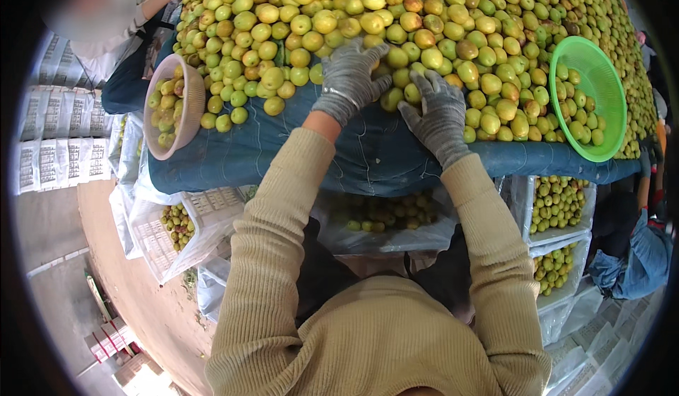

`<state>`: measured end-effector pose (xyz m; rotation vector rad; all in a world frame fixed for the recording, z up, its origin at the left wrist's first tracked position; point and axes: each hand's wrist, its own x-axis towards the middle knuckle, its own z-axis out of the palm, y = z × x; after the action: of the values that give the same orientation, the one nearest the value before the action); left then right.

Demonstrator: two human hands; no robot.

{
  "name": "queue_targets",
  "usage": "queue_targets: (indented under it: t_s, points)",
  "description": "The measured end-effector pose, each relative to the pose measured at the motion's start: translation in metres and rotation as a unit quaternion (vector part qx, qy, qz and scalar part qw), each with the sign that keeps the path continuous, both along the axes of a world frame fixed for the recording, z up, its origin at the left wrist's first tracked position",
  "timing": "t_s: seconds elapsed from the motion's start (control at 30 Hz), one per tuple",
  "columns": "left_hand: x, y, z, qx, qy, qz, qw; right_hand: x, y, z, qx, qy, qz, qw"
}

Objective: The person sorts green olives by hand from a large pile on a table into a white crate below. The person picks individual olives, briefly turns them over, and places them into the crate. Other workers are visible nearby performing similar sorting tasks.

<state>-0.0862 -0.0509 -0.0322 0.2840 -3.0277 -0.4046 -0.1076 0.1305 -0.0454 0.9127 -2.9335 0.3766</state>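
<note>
"Blue cloth (254,148) drapes the front of the desk (509,157), and the heap behind covers the rest. Where's the nearest fruit?"

"Yellow-green fruit (392,99) lies at the heap's front edge, right between the two hands. It's loose and round, so it rests wherever its neighbours hold it up."

"And the hands themselves?"

"Left hand (353,77) and right hand (438,113) both wear grey gloves, likely to spare the skin. Each grip looks wide: fingers spread, thumb apart, palm down on the pile. I see neither closed round a piece, though some fingertips are hidden among the fruit. Spread that way, they probably keep round things from rolling."

"What stands to either side?"

"On the left, a pink basket (195,106) sits at the desk's corner, partly filled. On the right, a green basket (612,102) stands against the heap, which perhaps steadies it. Both have fruit inside."

"And lower down?"

"Left of the person's knees, a white crate (152,233) wears a plastic liner, presumably to guard the fruit from hard slats. More lined crates (562,236) stand one before another on the right."

"Anyone nearby?"

"One person in dark trousers (124,88) at upper left, another in blue denim (645,261) at far right."
</note>
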Motion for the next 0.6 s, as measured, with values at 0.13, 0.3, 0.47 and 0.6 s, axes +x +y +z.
queue_targets:
  t_s: [0.13,0.3,0.47,0.6]
  points:
    - [0.025,0.009,0.000,-0.004,-0.024,-0.024,0.999,0.021,0.006,0.002,0.008,-0.057,0.040,0.997]
    - [0.060,0.009,0.014,0.070,-0.010,-0.058,0.996,0.036,0.012,0.016,0.081,-0.111,0.073,0.988]
    - [0.098,0.003,-0.010,-0.010,0.053,-0.071,0.996,0.055,0.026,0.007,0.130,-0.068,0.083,0.986]
    - [0.133,-0.002,-0.018,-0.041,0.025,-0.053,0.997,0.070,0.031,0.014,0.119,-0.050,0.098,0.987]
